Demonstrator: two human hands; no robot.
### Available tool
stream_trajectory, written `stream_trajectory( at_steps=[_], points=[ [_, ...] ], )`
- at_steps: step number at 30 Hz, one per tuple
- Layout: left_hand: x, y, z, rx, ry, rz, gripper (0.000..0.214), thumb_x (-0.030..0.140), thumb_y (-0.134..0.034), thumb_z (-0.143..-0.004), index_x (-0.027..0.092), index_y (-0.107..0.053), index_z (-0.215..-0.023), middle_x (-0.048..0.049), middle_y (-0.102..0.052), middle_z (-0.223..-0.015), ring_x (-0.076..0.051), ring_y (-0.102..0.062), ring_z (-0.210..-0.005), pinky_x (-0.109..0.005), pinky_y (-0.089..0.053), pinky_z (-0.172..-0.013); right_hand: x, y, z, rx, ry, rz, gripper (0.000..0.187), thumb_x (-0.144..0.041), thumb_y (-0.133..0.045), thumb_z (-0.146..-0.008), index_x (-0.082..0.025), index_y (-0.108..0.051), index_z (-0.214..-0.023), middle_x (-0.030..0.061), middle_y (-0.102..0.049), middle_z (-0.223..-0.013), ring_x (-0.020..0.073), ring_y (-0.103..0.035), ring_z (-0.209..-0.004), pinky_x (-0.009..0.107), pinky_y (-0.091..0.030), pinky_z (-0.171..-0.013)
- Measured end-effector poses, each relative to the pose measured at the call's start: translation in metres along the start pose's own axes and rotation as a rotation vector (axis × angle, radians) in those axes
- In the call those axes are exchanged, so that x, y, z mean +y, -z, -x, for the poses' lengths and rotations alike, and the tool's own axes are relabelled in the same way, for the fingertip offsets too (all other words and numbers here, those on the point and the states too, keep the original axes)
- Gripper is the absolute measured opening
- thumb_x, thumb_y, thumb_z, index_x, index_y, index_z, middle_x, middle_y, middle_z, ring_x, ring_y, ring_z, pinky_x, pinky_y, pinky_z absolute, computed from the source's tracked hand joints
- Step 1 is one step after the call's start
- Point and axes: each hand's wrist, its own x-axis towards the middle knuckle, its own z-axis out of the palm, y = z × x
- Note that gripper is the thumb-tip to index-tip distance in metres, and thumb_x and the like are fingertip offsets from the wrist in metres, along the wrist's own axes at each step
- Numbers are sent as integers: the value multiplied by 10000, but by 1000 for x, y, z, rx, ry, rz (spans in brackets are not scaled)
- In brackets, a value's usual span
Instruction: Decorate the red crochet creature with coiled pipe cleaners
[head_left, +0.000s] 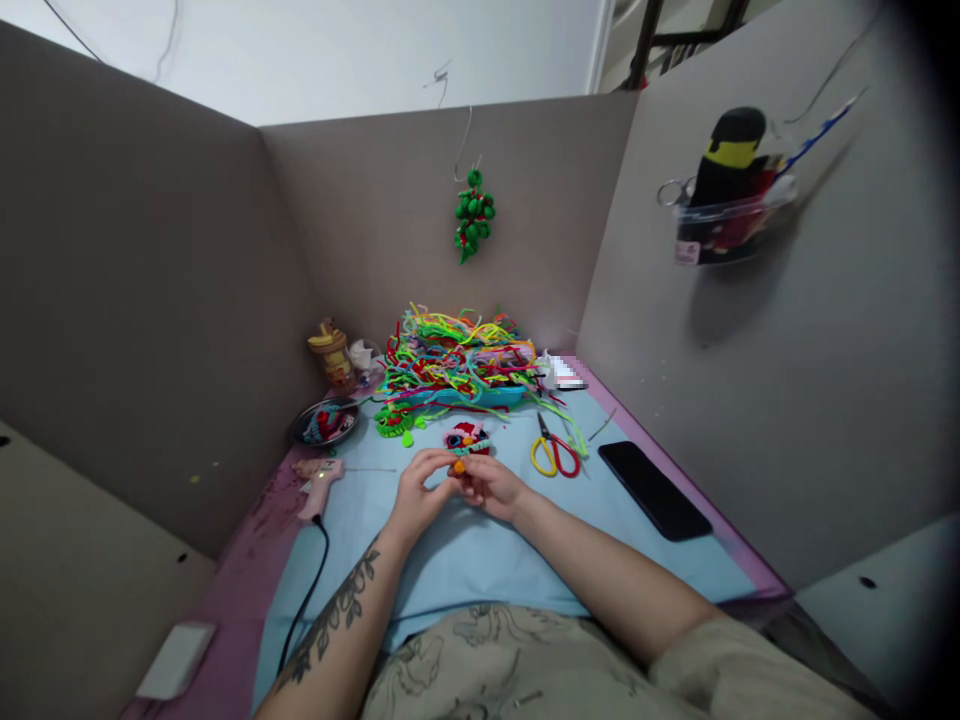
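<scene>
A small red and pink owl-like figure point(476, 440), made of fuzzy pipe cleaners, has blue round its eye and an orange beak. It sits just beyond my fingertips, with its lower part hidden by my hands. Between the fingertips of both hands shows a little orange piece point(460, 467); whether it joins the figure I cannot tell. My left hand point(427, 485) pinches this piece from the left, fingers bent. From the right, my right hand point(491, 486) closes on it with curled fingers. Scissors point(553, 450) with one yellow and one red handle lie to the right.
Pipe cleaners point(465, 350) heap over a blue tray at the back. A pink glue gun point(321, 488) with a black cord lies left, below a metal bowl point(326, 424). A green figure point(392, 420) is near the tray. A black phone point(654, 490) rests right. Grey partitions surround the table.
</scene>
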Motion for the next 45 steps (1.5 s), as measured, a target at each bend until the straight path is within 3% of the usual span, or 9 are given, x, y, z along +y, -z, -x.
stream_trajectory(
  at_steps=[7, 14, 18, 21, 25, 33, 37, 43, 45],
  points=[
    [-2, -1, 1, 25, -68, -31, 118, 227, -614, -822, 197, -700, -897, -81, -677, -896, -192, -629, -860, -357, -521, -785, 0, -3, 1, -10, 28, 41, 357, -450, -778, -616, -137, -611, -652, -45, -476, -459, 47, -357, -387, 177, -177, -351],
    [-2, 2, 0, 29, -152, -78, 89, 239, -611, -828, 195, -685, -805, -66, -685, -799, -191, -620, -808, -361, -505, -758, 1, -3, 3, -44, 3, 94, 398, -489, -768, -630, -129, -618, -706, -38, -498, -529, 43, -352, -403, 177, -161, -350],
    [-2, 1, 1, 46, -131, -75, 83, 221, -604, -829, 199, -682, -846, -68, -681, -841, -188, -626, -827, -348, -514, -761, 2, -4, 1, -25, 21, 100, 437, -540, -754, -625, -140, -614, -734, -36, -509, -563, 43, -344, -406, 179, -159, -351],
    [-5, 0, 2, 81, -101, -104, 81, 220, -619, -818, 199, -669, -878, -68, -669, -880, -189, -623, -848, -343, -515, -768, 0, -5, -1, 91, 193, 229, 394, -527, -705, -689, -158, -643, -814, -45, -508, -563, 56, -359, -431, 185, -223, -382],
    [-8, 0, 3, 89, -71, -149, 80, 220, -636, -802, 198, -651, -876, -60, -674, -872, -192, -629, -845, -335, -514, -766, -7, -5, 2, 232, 509, 618, 187, -354, -694, -732, -174, -670, -773, 3, -602, -708, 121, -528, -646, 239, -408, -594],
    [-14, -5, 7, 36, 53, -178, 61, 210, -626, -796, 178, -605, -844, -18, -649, -767, -138, -614, -685, -257, -519, -640, -9, -8, 10, 288, 630, 941, 71, -226, -631, -776, -192, -694, -773, 35, -629, -759, 167, -562, -736, 269, -430, -642],
    [-16, -6, 8, 21, 73, -177, 55, 205, -627, -788, 175, -592, -819, -1, -622, -736, -113, -574, -632, -227, -498, -593, -8, -9, 9, 291, 614, 968, 77, -197, -615, -763, -188, -691, -767, 32, -643, -757, 159, -561, -719, 263, -432, -650],
    [-15, -7, 9, -55, 103, -122, 243, 194, -665, -750, 177, -607, -985, -12, -645, -802, -118, -586, -668, -245, -504, -650, -8, -4, 4, 296, 494, 853, 113, -236, -570, -760, -169, -643, -705, 5, -617, -689, 143, -543, -669, 255, -421, -643],
    [-13, -7, 8, -48, 123, -106, 219, 197, -639, -770, 172, -613, -987, -18, -650, -800, -119, -583, -662, -243, -497, -643, -8, -3, 3, 292, 473, 812, 137, -269, -565, -769, -167, -627, -703, -2, -604, -675, 138, -534, -656, 249, -414, -628]
  ],
)
